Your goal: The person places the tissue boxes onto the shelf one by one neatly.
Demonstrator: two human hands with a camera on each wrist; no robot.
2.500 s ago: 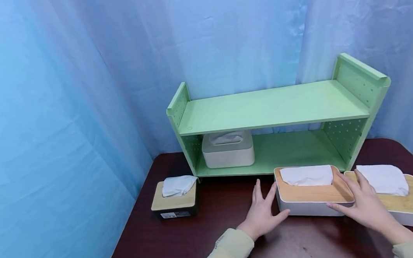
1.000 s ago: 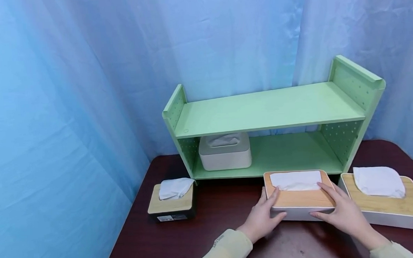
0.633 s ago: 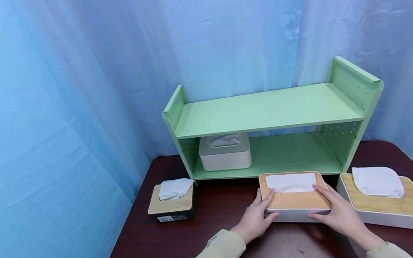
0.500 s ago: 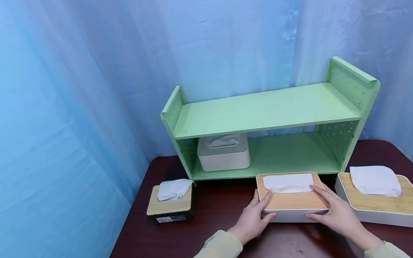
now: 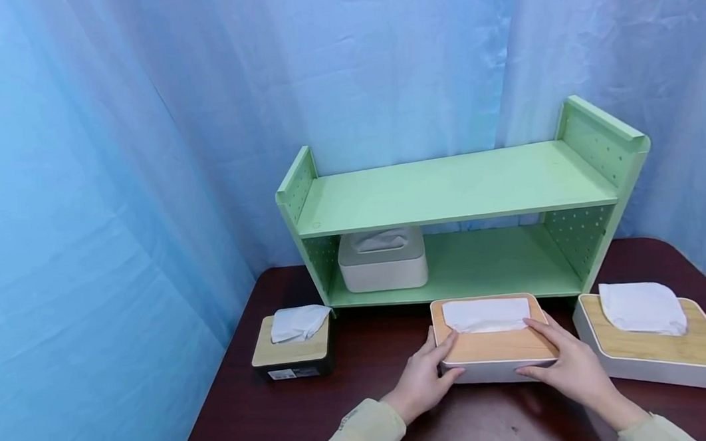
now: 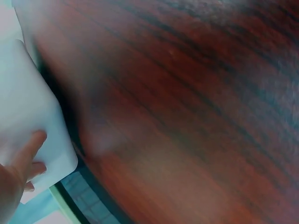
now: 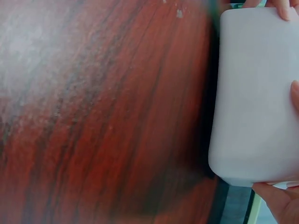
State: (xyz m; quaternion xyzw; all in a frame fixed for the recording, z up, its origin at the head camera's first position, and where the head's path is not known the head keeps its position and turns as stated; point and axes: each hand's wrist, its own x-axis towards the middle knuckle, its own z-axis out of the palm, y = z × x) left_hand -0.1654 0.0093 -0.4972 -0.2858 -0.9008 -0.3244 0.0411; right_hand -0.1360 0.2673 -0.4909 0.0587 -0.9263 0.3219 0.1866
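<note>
Both hands hold a tissue box with a white body and an orange wood-look lid (image 5: 491,346) in front of the shelf, with white tissue showing on top. My left hand (image 5: 420,380) grips its left end, thumb on the front wall and fingers along the side and lid edge. At the right end, my right hand (image 5: 576,372) grips it likewise, its index finger reaching the tissue. In the left wrist view, fingers (image 6: 32,149) lie against the white wall (image 6: 28,102). The right wrist view shows the white front (image 7: 257,93) with fingertips at its edges. Whether the box touches the table is hard to tell.
A green two-tier shelf (image 5: 459,185) stands behind, with a white-and-grey tissue box (image 5: 383,272) at the left of its lower tier. A black tissue box with a wooden lid (image 5: 291,353) sits left on the dark red table (image 5: 249,419). Another white, wood-lidded tissue box (image 5: 666,367) sits right.
Both hands, earlier spread beside the orange-lidded tissue box, now grip its ends. That box has moved left, away from the right-hand box. The head view has shifted slightly.
</note>
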